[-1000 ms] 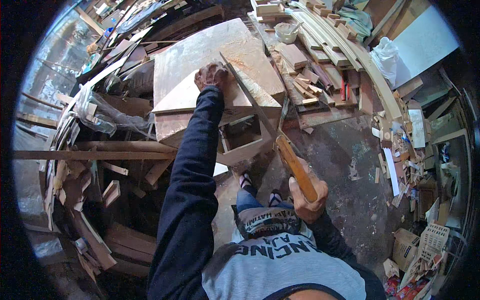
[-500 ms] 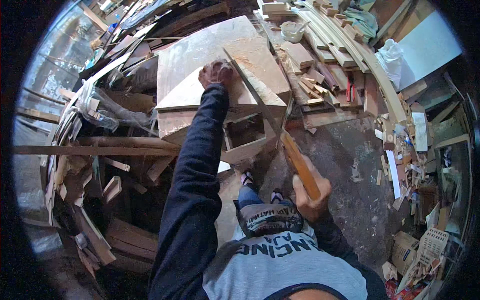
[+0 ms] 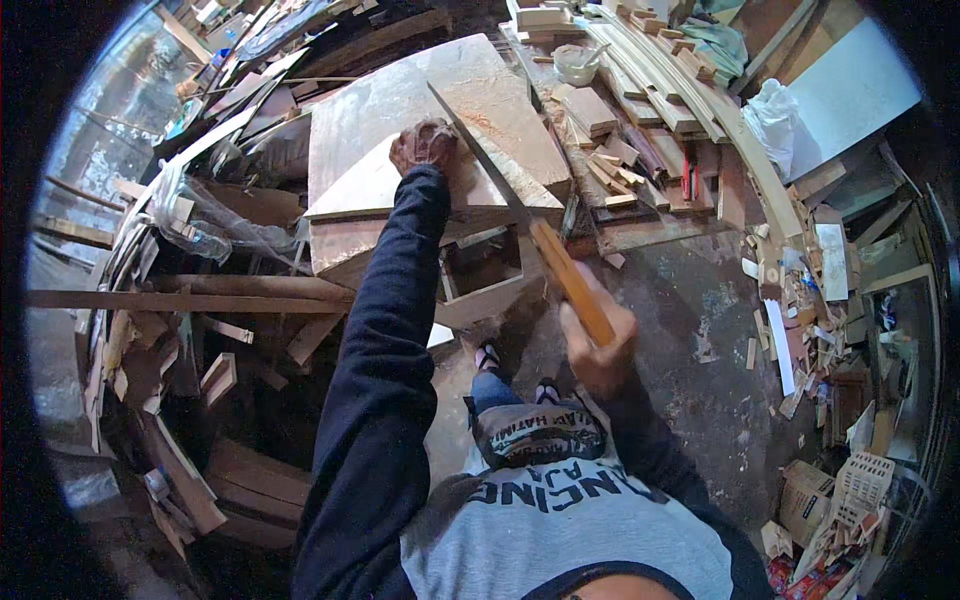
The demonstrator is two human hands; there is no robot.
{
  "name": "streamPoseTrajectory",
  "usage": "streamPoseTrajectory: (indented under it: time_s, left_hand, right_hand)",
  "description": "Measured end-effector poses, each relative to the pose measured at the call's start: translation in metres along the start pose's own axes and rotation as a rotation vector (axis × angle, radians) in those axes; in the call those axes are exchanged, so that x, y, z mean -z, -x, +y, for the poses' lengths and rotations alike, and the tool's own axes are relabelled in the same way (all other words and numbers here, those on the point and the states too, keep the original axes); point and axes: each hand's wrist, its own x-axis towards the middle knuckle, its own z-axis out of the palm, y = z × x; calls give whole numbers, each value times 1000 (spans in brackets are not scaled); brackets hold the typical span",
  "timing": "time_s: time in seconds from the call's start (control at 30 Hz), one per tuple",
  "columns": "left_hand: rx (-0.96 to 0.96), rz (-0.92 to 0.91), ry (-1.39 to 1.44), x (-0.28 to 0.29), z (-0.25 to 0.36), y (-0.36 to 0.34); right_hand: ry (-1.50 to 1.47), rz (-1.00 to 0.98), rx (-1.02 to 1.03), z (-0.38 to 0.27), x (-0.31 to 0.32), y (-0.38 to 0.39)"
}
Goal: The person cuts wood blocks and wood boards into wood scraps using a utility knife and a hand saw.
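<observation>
A pale wooden board with slanted edges lies across the near part of a wooden workbench. My left hand is closed and bears down on the board at its far edge; the fingertips are hidden. Gripped in my right hand is a handsaw with a long, straight wooden handle. Its thin blade slants away to the far left, crossing the board just right of my left hand. Sawdust lies on the bench beyond the blade.
Wood offcuts and a white tub are on the surface to the right. Long strips of wood curve past them. At left, a horizontal beam meets the bench above scattered scrap. An open compartment shows in the bench front.
The handsaw and my right hand have moved forward and slightly left, so the blade tip reaches farther over the bench. My left hand stays on the board.
</observation>
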Motion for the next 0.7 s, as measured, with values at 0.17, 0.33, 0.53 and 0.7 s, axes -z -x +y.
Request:
streamPoseTrajectory:
  time_s: [0.17,0.33,0.53,0.7]
  left_hand:
    - [-27,181,16,-23,-27,-7]
    - [-39,269,259,-7,-9,16]
    - [-329,127,232,-5,-41,19]
    - [-322,182,298,-10,-36,25]
  right_hand:
    - [-75,-22,73,-3,-22,-15]
    - [10,12,98,3,-18,-19]
    - [11,-17,144,-8,-19,-24]
    - [-56,-34,126,-17,-11,-23]
